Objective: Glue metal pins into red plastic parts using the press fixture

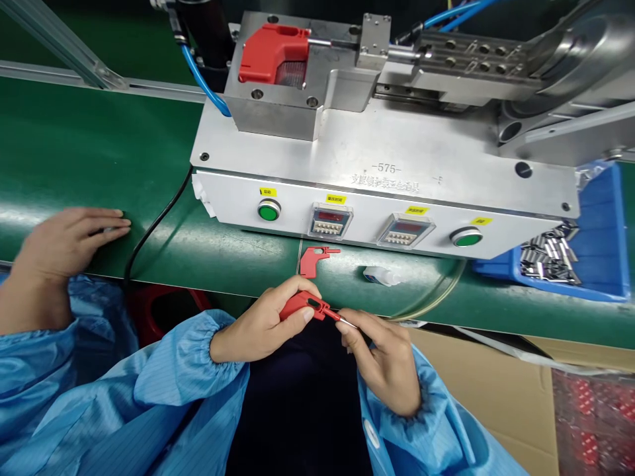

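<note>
My left hand point(265, 324) is closed on a small red plastic part point(305, 305) held just below the edge of the green belt. My right hand point(384, 357) pinches a thin metal pin point(347, 322) whose tip meets the right end of that part. A second red plastic part point(317, 259) lies flat on the belt just above my hands. A larger red part point(272, 56) sits in the fixture of the metal press machine point(377, 172).
Another person's hand point(69, 241) rests on the green belt point(89, 152) at left. A small white bottle point(381, 275) lies on the belt. A blue tray point(598, 258) of small metal sleeves stands at right. A cardboard box point(501, 390) sits lower right. A black cable point(153, 231) crosses the belt.
</note>
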### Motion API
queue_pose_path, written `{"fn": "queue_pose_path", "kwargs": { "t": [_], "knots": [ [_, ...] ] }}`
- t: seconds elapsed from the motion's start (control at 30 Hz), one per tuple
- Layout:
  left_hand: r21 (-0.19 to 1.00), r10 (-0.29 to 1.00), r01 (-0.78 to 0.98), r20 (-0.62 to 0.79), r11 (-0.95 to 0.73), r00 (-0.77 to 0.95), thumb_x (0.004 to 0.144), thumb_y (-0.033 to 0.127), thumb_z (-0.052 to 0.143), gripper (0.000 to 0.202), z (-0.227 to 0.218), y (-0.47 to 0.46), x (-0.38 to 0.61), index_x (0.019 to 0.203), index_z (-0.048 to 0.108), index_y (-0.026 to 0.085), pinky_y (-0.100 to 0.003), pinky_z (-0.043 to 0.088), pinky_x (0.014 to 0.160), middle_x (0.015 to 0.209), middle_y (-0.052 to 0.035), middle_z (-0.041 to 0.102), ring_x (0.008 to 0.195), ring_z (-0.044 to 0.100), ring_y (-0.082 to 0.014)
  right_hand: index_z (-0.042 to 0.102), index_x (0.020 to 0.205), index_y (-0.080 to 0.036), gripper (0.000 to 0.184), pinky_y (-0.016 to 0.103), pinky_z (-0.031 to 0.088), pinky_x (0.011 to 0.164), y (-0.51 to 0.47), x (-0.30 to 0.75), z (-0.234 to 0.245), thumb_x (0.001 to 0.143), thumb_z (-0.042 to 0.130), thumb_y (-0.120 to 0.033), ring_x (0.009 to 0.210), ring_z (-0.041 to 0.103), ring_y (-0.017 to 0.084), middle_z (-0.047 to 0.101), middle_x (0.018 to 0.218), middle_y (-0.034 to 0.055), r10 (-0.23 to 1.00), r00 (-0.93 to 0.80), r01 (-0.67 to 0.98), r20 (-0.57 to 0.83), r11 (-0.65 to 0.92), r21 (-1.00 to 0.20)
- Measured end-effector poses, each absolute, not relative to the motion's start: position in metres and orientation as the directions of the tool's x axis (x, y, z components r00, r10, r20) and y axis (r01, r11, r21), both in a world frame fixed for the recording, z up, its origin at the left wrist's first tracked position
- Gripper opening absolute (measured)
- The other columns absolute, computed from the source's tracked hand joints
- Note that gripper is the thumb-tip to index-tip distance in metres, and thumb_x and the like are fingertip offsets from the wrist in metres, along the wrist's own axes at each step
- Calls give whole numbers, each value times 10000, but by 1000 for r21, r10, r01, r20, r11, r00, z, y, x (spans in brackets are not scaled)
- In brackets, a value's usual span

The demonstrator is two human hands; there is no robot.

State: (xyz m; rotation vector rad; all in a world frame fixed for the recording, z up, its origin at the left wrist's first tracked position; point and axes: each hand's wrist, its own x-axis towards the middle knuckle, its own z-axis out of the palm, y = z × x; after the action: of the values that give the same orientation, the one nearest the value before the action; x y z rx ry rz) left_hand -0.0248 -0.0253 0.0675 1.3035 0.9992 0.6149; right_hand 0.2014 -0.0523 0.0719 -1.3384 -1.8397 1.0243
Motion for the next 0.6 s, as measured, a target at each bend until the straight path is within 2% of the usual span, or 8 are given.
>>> {"fn": "queue_pose_path", "kwargs": {
  "t": [0.13, 0.3, 0.37, 0.43, 0.53, 0.6],
  "knots": [
    [969, 864, 160, -239, 187, 442, 1027, 309, 557, 166, 67, -28, -23, 1152, 582, 203, -245, 446, 655, 817, 28, 593, 669, 542, -121, 739, 986, -167, 212, 215, 532, 519, -55, 196, 70, 1065, 586, -290, 492, 617, 119, 651, 608, -15, 972, -213, 305, -102, -33, -952],
    [971, 873, 171, -225, 166, 433, 1018, 311, 578, 172, 64, -28, -24, 1150, 602, 204, -245, 441, 629, 748, 45, 563, 614, 516, -118, 724, 981, -141, 257, 219, 537, 491, -53, 192, 70, 1072, 575, -329, 470, 611, 123, 649, 594, -8, 947, -238, 177, -217, -178, -968],
    [970, 873, 140, -239, 197, 424, 1027, 320, 578, 179, 62, -26, -23, 1158, 605, 200, -236, 424, 601, 685, 65, 522, 569, 479, -109, 724, 996, -148, 257, 226, 557, 518, -49, 194, 71, 1084, 555, -321, 489, 630, 128, 669, 619, -4, 953, -251, 238, -168, -107, -965],
    [965, 876, 64, -258, 255, 407, 1047, 344, 559, 195, 62, -24, -21, 1163, 597, 193, -228, 410, 581, 636, 81, 490, 541, 454, -104, 727, 1031, -159, 213, 236, 583, 595, -44, 198, 73, 1083, 567, -289, 580, 687, 139, 727, 723, 19, 966, -257, 378, -6, 94, -921],
    [944, 878, -46, -286, 327, 383, 1061, 397, 549, 242, 65, -21, -18, 1161, 584, 180, -222, 396, 564, 604, 87, 481, 523, 436, -101, 716, 1070, -160, 149, 247, 576, 678, -36, 203, 78, 1079, 588, -236, 694, 720, 153, 755, 844, 53, 921, -304, 586, 242, 381, -715],
    [937, 874, -56, -299, 345, 382, 1057, 412, 561, 257, 68, -19, -18, 1154, 582, 174, -221, 393, 559, 596, 86, 485, 521, 430, -101, 706, 1052, -158, 162, 246, 540, 654, -33, 204, 80, 1092, 562, -219, 647, 681, 139, 723, 794, 41, 886, -351, 658, 303, 463, -594]
  ]
}}
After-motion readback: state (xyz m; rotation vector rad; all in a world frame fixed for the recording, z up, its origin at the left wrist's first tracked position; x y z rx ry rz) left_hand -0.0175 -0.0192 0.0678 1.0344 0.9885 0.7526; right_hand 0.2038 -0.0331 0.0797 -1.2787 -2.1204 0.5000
